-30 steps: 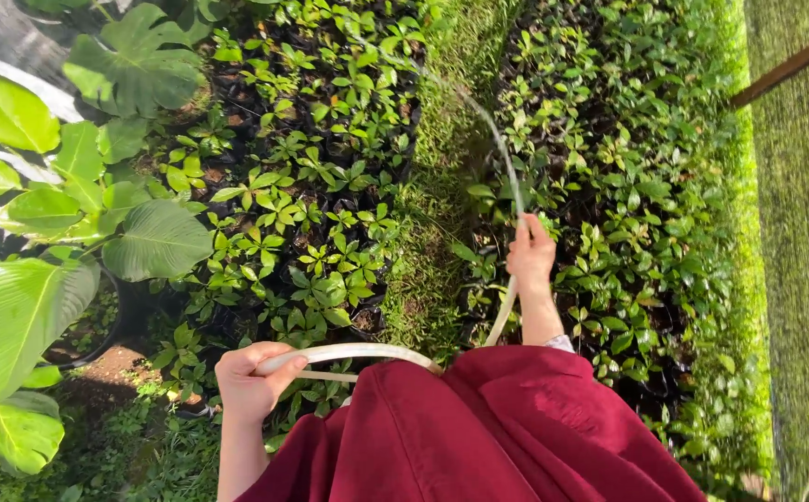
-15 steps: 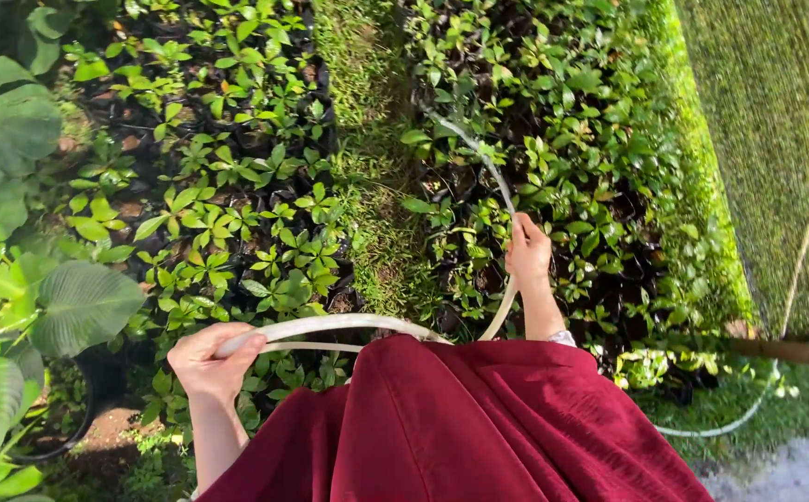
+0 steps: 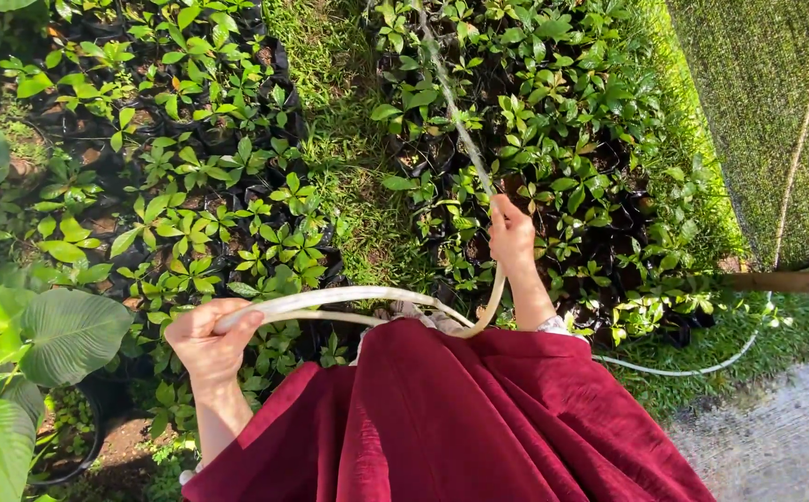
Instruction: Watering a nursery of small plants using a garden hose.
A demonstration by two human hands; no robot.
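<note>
A pale, cream-coloured hose [image 3: 348, 297] loops across in front of my dark red garment [image 3: 460, 418]. My left hand [image 3: 207, 342] grips the hose at the low left. My right hand [image 3: 512, 232] holds the hose's end higher up, at centre right. A thin stream of water [image 3: 455, 116] shoots from that end, up and to the left over small green seedlings in black bags [image 3: 562, 158]. More seedlings in black bags [image 3: 209, 195] fill the bed to the left.
A strip of grass [image 3: 348, 158] runs between the two seedling beds. Large-leaved plants [image 3: 60, 325] stand at the left, one in a dark pot. A brown pole [image 3: 785, 282] crosses at the right above more hose on the ground [image 3: 702, 367]. Green shade netting [image 3: 757, 102] lies behind.
The view has swung right and down across the beds. My right hand has lifted a little, and the water stream now points further up over the right bed. My left hand holds as before.
</note>
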